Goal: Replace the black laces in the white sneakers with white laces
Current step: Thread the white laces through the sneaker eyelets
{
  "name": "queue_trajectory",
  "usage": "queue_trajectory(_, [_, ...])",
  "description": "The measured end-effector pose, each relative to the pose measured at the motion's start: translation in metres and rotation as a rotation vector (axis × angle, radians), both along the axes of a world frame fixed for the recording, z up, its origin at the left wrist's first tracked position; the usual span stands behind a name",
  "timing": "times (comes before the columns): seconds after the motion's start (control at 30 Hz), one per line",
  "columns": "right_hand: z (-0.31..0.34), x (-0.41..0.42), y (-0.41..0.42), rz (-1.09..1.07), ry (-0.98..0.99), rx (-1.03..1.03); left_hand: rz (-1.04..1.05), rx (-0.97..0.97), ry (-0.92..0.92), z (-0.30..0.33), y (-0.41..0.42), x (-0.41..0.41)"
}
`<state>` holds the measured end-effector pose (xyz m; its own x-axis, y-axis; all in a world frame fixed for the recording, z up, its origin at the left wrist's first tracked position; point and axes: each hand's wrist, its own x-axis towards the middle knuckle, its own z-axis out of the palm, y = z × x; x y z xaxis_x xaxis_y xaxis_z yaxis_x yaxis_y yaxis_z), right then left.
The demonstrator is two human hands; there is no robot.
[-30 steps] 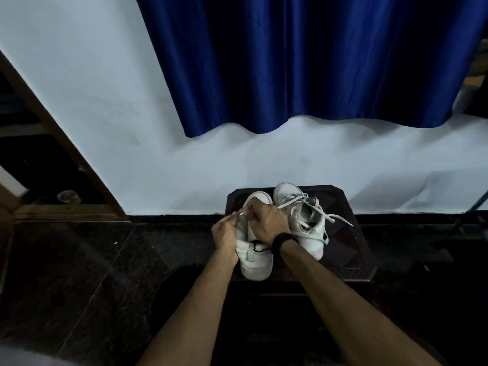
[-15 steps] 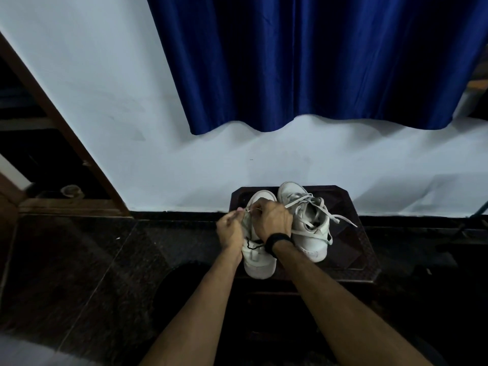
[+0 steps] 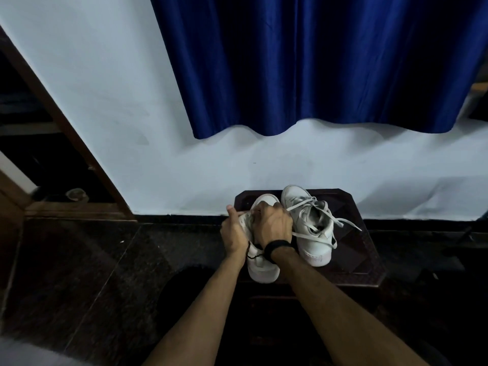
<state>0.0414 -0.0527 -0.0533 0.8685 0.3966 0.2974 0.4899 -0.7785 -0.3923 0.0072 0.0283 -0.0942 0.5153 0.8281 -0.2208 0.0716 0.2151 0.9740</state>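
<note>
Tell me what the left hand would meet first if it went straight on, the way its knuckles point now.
Probably only the bare top of the dark stool, then the white wall behind it. The left hand points away, beside the left sneaker; depth is unclear.

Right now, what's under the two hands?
The left sneaker on the dark stool. Left hand and right hand cover its lacing area; only a bit of black lace shows near the wrists. Eyelets and tongue are hidden.
</note>
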Motion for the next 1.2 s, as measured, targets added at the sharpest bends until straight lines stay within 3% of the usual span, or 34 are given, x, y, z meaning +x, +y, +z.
queue_trajectory(0.1, [0.000, -0.001, -0.003, 0.004, 0.013, -0.007, -0.074, -0.343, -0.094, 0.009, 0.012, 0.001])
queue_trajectory(0.2, [0.002, -0.001, -0.005, 0.000, 0.008, -0.014, -0.145, -0.205, 0.058, 0.016, 0.023, -0.001])
queue_trajectory(0.4, [0.002, -0.003, -0.006, -0.011, 0.003, 0.025, -0.181, 0.037, 0.090, 0.015, 0.024, 0.002])
queue_trajectory(0.5, [0.004, -0.004, -0.007, -0.008, 0.009, 0.026, -0.173, -0.003, 0.063, 0.014, 0.017, 0.000])
queue_trajectory(0.63, [0.005, -0.006, -0.008, -0.016, -0.005, 0.026, -0.176, -0.219, -0.031, 0.017, 0.011, -0.003])
queue_trajectory(0.77, [0.001, -0.003, -0.004, -0.025, 0.035, 0.012, -0.300, -0.015, 0.057, 0.015, 0.013, -0.001])
queue_trajectory(0.93, [0.000, -0.003, -0.004, 0.007, 0.016, 0.062, -0.185, -0.070, 0.071, 0.011, 0.024, -0.002])
queue_trajectory(1.0, [-0.003, -0.003, -0.002, -0.024, -0.035, -0.012, -0.139, -0.178, 0.001, 0.008, 0.028, -0.006])
queue_trajectory(1.13, [-0.008, 0.002, 0.000, -0.021, -0.073, -0.131, -0.079, -0.501, -0.322, 0.021, 0.038, -0.013])
queue_trajectory(1.2, [-0.008, 0.004, 0.001, 0.025, -0.122, -0.191, -0.082, -0.518, -0.370, 0.029, 0.047, -0.019])
